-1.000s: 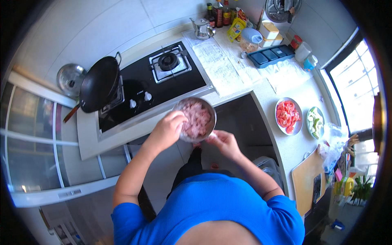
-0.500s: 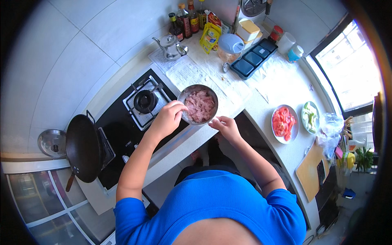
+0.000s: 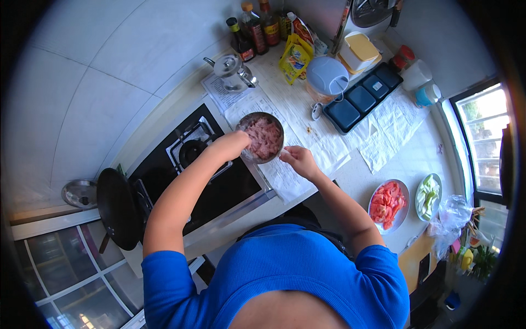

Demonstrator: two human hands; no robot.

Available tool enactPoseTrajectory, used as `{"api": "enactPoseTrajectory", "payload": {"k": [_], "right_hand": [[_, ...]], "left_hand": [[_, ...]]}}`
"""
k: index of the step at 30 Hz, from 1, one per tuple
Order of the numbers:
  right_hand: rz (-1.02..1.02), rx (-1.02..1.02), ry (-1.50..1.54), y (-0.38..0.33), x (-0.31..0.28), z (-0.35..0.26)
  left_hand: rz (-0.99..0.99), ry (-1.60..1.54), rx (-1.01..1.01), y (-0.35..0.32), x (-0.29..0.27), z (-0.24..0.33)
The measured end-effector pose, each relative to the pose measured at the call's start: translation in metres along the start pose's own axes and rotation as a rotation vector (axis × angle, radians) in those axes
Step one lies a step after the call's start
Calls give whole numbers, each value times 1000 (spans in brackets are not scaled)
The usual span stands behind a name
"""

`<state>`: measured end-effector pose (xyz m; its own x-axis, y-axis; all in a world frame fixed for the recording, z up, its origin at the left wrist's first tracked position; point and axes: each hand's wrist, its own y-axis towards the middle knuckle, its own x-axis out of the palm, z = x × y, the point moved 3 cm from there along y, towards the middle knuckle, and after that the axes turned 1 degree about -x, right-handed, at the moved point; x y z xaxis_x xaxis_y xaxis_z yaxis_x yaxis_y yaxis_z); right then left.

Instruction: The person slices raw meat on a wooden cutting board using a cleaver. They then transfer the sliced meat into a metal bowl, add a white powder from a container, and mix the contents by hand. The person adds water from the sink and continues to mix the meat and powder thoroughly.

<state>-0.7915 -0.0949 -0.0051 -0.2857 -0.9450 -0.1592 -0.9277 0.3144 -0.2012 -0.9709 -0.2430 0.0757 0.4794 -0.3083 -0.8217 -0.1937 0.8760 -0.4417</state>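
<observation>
A round metal bowl of pale pink raw meat is beside the cooktop, over the front part of the papers. At its left rim is my left hand, fingers bent together and dipping in at the edge of the meat. Its fingertips are hidden, so what they pinch, if anything, does not show. My right hand grips the bowl's right edge between thumb and fingers, where a small pale piece shows.
The black gas cooktop with a burner lies to the left, a dark wok beyond it. A steel teapot and a black compartment tray stand behind. Plates of red slices and green pieces are at right.
My left hand has moved from the bowl's rim so its fingers reach into the meat. My right hand keeps its hold on the bowl's edge. The whole view has shifted slightly.
</observation>
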Motion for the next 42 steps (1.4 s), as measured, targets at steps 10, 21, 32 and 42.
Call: {"api": "enactPoseTrajectory", "payload": {"k": [10, 21, 32, 42], "right_hand": [[-14, 42, 82, 4, -11, 4], [57, -105, -170, 1, -14, -25], [33, -125, -192, 2, -11, -27], [52, -102, -183, 3, -10, -23]], "left_hand": [[158, 62, -21, 39, 5, 26], [25, -74, -291, 33, -2, 25], [125, -40, 29, 52, 31, 28], [144, 148, 137, 22, 6, 32]]}}
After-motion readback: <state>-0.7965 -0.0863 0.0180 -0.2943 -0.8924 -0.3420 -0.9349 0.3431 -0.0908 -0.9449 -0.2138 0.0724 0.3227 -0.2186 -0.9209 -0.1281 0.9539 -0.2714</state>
